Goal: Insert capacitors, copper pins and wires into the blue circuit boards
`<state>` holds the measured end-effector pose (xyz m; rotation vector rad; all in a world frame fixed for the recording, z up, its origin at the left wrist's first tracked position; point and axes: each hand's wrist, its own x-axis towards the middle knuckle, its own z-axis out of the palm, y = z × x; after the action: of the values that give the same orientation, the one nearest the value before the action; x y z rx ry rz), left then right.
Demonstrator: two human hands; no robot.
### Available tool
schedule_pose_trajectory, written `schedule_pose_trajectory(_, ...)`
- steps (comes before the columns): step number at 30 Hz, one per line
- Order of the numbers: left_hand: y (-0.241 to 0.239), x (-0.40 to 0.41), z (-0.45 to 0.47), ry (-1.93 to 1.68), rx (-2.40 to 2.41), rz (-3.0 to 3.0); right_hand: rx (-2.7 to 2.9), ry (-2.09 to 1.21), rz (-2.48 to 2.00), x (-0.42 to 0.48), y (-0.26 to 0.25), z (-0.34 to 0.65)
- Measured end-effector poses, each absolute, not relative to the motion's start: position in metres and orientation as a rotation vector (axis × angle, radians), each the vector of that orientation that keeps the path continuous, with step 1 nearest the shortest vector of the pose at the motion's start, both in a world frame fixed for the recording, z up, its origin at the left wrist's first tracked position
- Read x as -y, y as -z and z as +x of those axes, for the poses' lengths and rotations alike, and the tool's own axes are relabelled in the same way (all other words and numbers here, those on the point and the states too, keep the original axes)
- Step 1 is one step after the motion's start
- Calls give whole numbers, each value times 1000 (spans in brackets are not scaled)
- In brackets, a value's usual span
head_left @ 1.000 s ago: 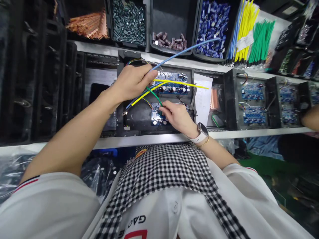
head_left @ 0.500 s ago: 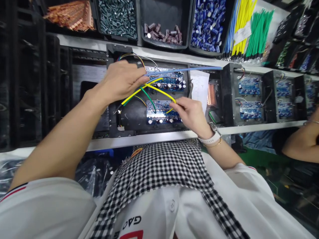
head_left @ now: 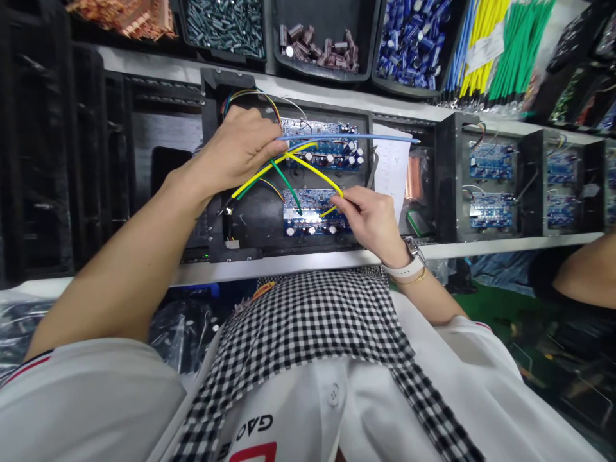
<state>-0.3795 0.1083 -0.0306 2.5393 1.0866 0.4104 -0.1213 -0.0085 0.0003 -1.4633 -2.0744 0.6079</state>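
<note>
My left hand (head_left: 245, 149) is closed round a small bunch of wires above the black tray (head_left: 255, 224). A blue wire (head_left: 356, 136) sticks out to the right from it, and a green wire (head_left: 287, 185) hangs down from the bunch. My right hand (head_left: 363, 215) pinches a yellow wire (head_left: 317, 176) that runs from the left hand. Beneath the hands lie two blue circuit boards, an upper circuit board (head_left: 332, 147) and a lower circuit board (head_left: 308, 221), both in the tray. The wires' ends inside my left fist are hidden.
Bins of dark green parts (head_left: 226, 29), brown capacitors (head_left: 317, 51) and blue capacitors (head_left: 411, 45) line the back. Bundles of yellow wires (head_left: 484, 51) and green wires (head_left: 520, 54) lie at back right. More trays with boards (head_left: 491, 160) stand right, near another person's arm (head_left: 587, 273).
The blue wire's free end has dropped slightly and swung a little left relative to the trays. Both hands keep their grip on the wires. The view has shifted slightly.
</note>
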Motion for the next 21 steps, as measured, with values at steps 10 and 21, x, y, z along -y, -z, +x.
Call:
schedule_pose_trajectory(10, 28, -108, -381, -315, -1107, 2525, 2069, -461, -1455, 6, 11, -123)
schedule_pose_trajectory(21, 28, -108, -382, -163, -1178, 2470, 2095, -418, -1505, 12, 12, -128)
